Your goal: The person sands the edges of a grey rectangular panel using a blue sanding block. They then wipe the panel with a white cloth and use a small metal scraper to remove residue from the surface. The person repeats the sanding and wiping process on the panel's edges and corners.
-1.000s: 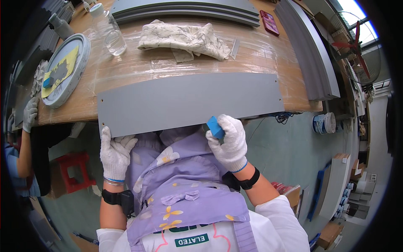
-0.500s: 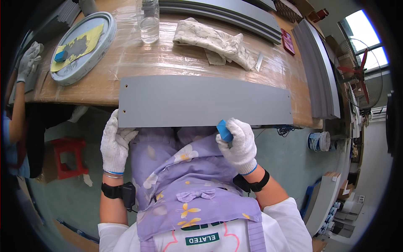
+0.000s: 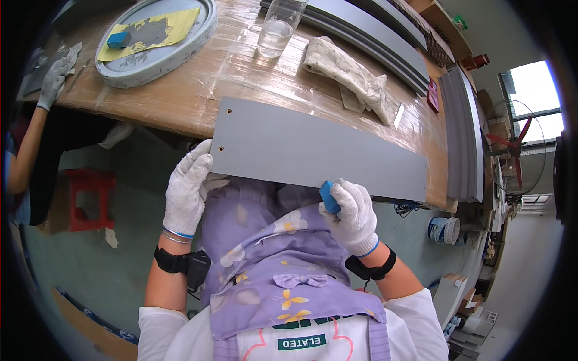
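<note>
We see the grey panel (image 3: pixel 319 150) lying flat on the worktop (image 3: pixel 198 78), its long axis running from our left hand (image 3: pixel 186 189) to our right hand (image 3: pixel 354 215), with its near edge overhanging the worktop's rim toward us. Our left fingers (image 3: pixel 198 161) curl around the panel's left corner, just below its two small holes, while our right fingers (image 3: pixel 349 194) close on a small blue block (image 3: pixel 328 197) pressed to the near edge. Both wrists sit low, forearms rising from below, palms turned toward the panel.
</note>
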A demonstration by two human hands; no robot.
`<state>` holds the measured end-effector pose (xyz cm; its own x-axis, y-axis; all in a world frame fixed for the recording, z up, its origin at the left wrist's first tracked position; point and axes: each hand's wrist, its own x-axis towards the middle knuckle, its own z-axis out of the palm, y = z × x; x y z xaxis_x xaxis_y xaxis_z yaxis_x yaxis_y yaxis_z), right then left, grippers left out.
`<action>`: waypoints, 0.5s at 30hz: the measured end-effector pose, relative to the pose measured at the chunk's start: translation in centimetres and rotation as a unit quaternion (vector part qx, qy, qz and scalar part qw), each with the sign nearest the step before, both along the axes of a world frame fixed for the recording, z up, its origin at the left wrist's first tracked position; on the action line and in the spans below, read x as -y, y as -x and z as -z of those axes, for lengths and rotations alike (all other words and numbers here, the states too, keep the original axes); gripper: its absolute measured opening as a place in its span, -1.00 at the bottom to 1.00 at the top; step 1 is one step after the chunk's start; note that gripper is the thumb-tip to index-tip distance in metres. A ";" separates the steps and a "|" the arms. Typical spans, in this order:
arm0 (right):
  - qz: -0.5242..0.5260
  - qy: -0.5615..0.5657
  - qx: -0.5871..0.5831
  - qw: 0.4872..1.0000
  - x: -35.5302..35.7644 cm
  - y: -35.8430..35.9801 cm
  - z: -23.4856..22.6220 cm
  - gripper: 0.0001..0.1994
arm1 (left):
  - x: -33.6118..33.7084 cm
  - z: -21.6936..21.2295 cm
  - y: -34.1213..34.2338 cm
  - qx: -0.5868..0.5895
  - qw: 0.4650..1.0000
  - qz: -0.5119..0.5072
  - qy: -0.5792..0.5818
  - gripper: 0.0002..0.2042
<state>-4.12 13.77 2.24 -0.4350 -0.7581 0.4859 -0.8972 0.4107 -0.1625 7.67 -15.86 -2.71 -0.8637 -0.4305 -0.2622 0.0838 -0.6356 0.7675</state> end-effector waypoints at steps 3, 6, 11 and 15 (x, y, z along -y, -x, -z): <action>-0.064 0.012 0.018 0.998 6.7 -1.2 -0.5 -0.45 | 0.0 0.2 0.1 -0.009 1.000 -0.003 -0.025 -0.67; -0.101 -0.001 0.023 0.995 10.1 -1.8 -0.3 -0.38 | 0.1 0.3 0.1 -0.001 0.999 -0.009 -0.031 -0.68; -0.065 -0.061 0.008 0.996 5.1 -0.7 -1.3 -0.34 | 0.5 0.1 -0.2 0.002 0.999 0.008 -0.048 -0.69; -0.052 -0.058 0.009 0.997 5.4 -0.8 -1.1 -0.33 | 0.5 0.1 -0.2 -0.001 0.998 0.007 -0.067 -0.69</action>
